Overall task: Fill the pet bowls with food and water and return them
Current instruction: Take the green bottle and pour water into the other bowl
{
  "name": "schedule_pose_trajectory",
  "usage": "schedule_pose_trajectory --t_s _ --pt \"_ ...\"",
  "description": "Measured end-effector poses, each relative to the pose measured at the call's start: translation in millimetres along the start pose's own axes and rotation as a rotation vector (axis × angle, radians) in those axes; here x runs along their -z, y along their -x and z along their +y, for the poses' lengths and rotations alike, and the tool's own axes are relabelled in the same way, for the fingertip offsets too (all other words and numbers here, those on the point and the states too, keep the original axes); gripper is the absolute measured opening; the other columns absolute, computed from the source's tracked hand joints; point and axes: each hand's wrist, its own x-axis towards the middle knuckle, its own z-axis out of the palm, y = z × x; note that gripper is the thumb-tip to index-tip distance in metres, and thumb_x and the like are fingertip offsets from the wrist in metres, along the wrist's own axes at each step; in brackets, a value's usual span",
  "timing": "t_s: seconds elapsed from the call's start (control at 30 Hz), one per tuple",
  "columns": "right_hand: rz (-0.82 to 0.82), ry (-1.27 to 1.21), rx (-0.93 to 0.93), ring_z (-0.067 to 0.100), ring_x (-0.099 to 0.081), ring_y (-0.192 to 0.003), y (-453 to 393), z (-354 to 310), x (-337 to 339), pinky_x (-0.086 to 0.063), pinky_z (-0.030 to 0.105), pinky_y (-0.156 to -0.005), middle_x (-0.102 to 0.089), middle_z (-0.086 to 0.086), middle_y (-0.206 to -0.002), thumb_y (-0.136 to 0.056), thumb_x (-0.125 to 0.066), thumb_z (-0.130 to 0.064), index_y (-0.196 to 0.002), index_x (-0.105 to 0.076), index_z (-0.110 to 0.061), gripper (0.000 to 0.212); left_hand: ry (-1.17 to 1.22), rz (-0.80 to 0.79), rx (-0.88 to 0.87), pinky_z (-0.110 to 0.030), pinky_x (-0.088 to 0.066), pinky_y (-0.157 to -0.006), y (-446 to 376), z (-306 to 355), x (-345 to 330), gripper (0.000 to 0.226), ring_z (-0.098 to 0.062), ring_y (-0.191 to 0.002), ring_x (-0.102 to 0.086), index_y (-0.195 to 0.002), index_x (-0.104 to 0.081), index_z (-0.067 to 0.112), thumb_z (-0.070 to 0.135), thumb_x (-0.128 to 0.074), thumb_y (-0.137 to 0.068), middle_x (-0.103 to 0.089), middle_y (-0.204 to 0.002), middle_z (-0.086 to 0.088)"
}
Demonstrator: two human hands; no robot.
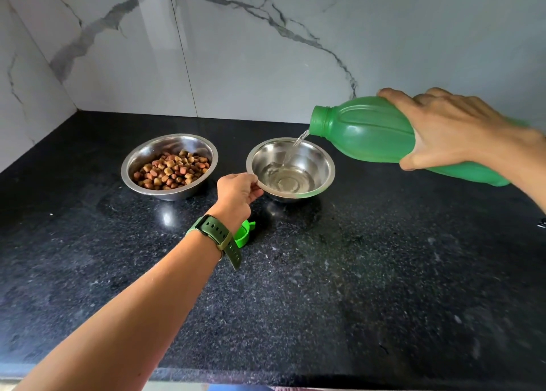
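Food bowl [169, 167] filled at nine o'clock, right hand [452, 130] gripping bottle [369, 136], pouring into water bowl [291, 170] pinched by left hand [236, 194]; returning left.

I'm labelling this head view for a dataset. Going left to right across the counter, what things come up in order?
Bowl of kibble → left hand pinching the water bowl's rim → water bowl → green bottle tilted and pouring → right hand gripping the bottle.
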Motion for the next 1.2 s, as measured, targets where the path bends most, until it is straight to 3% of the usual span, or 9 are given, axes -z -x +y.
schedule_pose_trajectory --t_s 1.2 --pt "0.010 0.012 -0.016 0.030 -0.049 -0.108 20.1 7.6 0.1 -0.037 0.032 -0.065 -0.057 0.010 -0.106 -0.062 -0.072 -0.046 -0.145 0.002 -0.032 0.112 -0.011 0.050 -0.017 -0.016 -0.048 -0.039 1.7 -3.2 -2.5 0.022 -0.016 -0.060 -0.053 -0.071 -0.047 0.007 -0.008 -0.053 -0.086 -0.052 -0.072 -0.009"
